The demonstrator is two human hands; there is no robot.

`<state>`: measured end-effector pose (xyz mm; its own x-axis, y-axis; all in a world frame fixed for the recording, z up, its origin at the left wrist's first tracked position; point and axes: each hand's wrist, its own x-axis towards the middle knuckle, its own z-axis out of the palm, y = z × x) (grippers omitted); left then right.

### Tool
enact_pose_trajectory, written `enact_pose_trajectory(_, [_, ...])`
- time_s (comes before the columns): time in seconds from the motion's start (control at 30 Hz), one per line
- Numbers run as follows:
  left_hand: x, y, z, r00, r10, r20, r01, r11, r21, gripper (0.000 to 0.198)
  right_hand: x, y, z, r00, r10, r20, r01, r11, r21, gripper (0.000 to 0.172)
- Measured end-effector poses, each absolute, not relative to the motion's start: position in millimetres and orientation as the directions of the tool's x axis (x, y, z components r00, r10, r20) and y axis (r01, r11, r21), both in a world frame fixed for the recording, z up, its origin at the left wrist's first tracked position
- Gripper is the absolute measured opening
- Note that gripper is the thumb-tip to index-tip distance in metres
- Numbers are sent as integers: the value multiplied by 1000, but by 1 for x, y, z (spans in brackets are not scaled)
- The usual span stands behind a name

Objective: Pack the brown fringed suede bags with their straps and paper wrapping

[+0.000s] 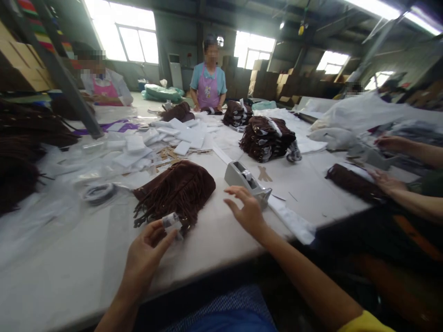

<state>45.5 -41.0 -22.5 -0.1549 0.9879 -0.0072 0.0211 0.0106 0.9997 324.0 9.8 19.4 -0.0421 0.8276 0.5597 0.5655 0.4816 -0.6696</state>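
My left hand [147,251] pinches a small clear piece of tape or plastic [170,220] between thumb and fingers at the near edge of a brown fringed suede bag [178,191] lying on the white table [86,272]. My right hand [246,211] hovers with fingers spread and slightly curled, holding nothing, just in front of a grey tape dispenser [246,179].
A stack of brown fringed bags [266,138] sits mid-table, with white packets [180,136] and clear plastic bags [51,184] to the left. A co-worker's hands [387,182] work a brown piece at the right. Two people stand at the far end.
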Motion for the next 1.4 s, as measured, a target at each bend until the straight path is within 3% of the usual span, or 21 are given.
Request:
enact_pose_trajectory(0.1, [42, -38, -29, -168, 984, -60, -5, 60, 998, 55, 392, 30, 31, 106, 775, 624, 755, 345, -557, 22])
enact_pose_trajectory(0.17, [42, -37, -32, -173, 981, -90, -21, 87, 996, 55, 426, 40, 35, 174, 857, 485, 754, 201, -626, 21])
enact_pose_trajectory(0.3, [41, -38, -37, -184, 975, -123, -44, 116, 992, 57, 452, 46, 37, 168, 981, 99, 552, -10, -834, 41])
enact_pose_trajectory(0.4, [39, -39, -39, -202, 968, -152, -35, 148, 988, 58, 450, 43, 39, 153, 988, -33, 314, -80, -946, 39])
enact_pose_trajectory(0.67, [37, -39, -43, -199, 967, -156, -53, 149, 987, 57, 447, 14, 58, 261, 964, 51, 168, 6, -986, 32])
enact_pose_trajectory(0.87, [36, -39, -42, -254, 947, -199, 18, 210, 978, 63, 456, -8, 42, 263, 950, -168, 68, -192, -979, 40])
enact_pose_trajectory(1.1, [34, -36, -45, -222, 955, -197, -9, 200, 980, 64, 450, -9, 7, 366, 926, -97, 84, -137, -987, 43])
enact_pose_trajectory(1.23, [38, -39, -38, -167, 979, -114, -35, 109, 993, 57, 414, -29, 11, 214, 976, 33, 256, -23, -966, 34])
enact_pose_trajectory(1.4, [44, -39, -33, -104, 995, -4, -108, -7, 994, 52, 334, -35, 29, -294, 943, 156, 383, 266, -885, 24])
